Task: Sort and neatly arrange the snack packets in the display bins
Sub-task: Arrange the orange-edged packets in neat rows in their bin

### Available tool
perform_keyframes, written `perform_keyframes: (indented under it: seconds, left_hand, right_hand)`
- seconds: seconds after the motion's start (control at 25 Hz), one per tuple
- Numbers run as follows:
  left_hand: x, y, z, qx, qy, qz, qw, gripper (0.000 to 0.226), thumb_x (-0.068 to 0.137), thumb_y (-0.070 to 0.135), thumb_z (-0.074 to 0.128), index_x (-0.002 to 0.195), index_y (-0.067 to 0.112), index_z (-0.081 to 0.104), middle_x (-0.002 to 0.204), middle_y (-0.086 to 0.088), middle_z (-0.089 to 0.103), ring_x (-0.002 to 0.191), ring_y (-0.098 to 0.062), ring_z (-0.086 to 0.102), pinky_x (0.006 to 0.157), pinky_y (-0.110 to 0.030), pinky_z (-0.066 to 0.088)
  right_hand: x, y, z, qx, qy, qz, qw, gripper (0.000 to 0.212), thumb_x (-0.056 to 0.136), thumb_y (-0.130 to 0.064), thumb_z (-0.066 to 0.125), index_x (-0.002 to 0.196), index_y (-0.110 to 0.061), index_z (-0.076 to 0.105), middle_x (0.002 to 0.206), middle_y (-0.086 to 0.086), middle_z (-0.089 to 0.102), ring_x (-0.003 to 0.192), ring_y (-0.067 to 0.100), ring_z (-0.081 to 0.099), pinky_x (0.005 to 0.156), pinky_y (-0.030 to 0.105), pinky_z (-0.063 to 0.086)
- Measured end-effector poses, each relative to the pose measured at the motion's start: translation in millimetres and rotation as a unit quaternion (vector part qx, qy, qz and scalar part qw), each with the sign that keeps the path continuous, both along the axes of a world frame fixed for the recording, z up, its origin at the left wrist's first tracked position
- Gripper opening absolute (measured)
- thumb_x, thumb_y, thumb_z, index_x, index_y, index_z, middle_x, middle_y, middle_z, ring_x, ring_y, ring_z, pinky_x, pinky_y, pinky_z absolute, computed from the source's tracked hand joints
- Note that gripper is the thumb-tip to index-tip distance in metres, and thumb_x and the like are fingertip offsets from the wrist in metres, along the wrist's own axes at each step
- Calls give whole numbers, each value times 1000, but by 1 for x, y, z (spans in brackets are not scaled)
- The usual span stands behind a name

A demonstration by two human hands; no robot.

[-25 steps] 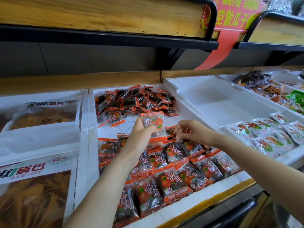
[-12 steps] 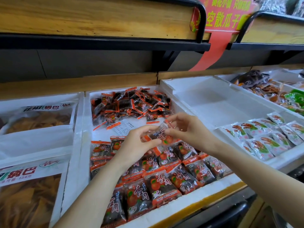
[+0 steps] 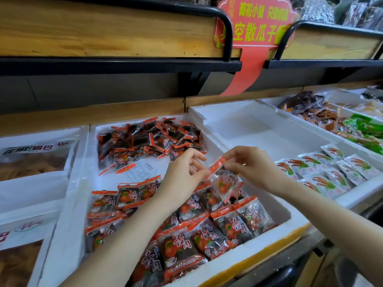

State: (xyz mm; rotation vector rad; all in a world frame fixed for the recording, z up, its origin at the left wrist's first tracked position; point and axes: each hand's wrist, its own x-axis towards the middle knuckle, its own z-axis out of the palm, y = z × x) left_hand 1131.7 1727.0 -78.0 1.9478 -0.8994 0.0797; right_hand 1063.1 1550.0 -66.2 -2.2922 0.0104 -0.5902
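At the far left, large bags (image 3: 37,160) of brown crisps with white printed labels are lying flat, just beside the white foam bin (image 3: 66,214). That bin is holding the orange-and-black snack packets. A loose pile (image 3: 149,139) of them is sitting heaped against its back wall. A printed paper slip (image 3: 143,170) is lying on the bin floor just in front of the pile. Overlapping rows (image 3: 196,241) of packets are lying face up across the front half, reaching the near wall.

Above the back of those rows, the left hand (image 3: 182,177) is reaching in from below, its thumb and fingertips closing on the left end of the orange top seam of a single packet (image 3: 224,181). The packet is hanging tilted in the air between the two hands, clear of the rows beneath it. The right hand (image 3: 250,168) is coming in from the right and pinching the same seam from its other end, with the remaining fingers loosely curled.

High above the hands, a red sign (image 3: 255,27) with yellow characters is hanging on the front of the wooden shelf (image 3: 103,27). Right of the hands, a second foam bin (image 3: 269,131) is sitting against the first. Beyond its far wall, white-and-green packets (image 3: 323,170) are lying in overlapping rows. Further back and right, brown packets (image 3: 310,110) and green packets (image 3: 366,131) are filling the last bins.
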Motion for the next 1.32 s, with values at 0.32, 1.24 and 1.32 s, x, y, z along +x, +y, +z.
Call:
perform_keyframes:
  seconds: [0.32,1.24,1.32]
  left_hand:
    - [1,-11,-25,345,-144,-59,926,57,95,50,47,145,29,31,151,11,30,138,-10,25,114,-33,16]
    - [19,3,-13,303,-208,-65,928,48,99,45,38,144,27,32,148,11,30,136,-10,26,111,-29,19]
    - [46,14,-1,286,-206,-25,936,47,100,43,38,144,28,31,149,13,28,137,-8,25,113,-29,18]
  right_hand:
    - [28,-31,-21,-111,148,-135,973,15,87,-11,63,99,-6,69,94,9,67,89,21,61,74,23,40]
    - [32,3,-28,-129,155,-73,977,54,97,-22,46,143,-6,21,147,11,34,132,22,36,104,25,27]
    - [53,4,-21,-152,90,-42,983,53,97,-23,47,142,-8,24,147,8,34,133,20,35,105,23,26]
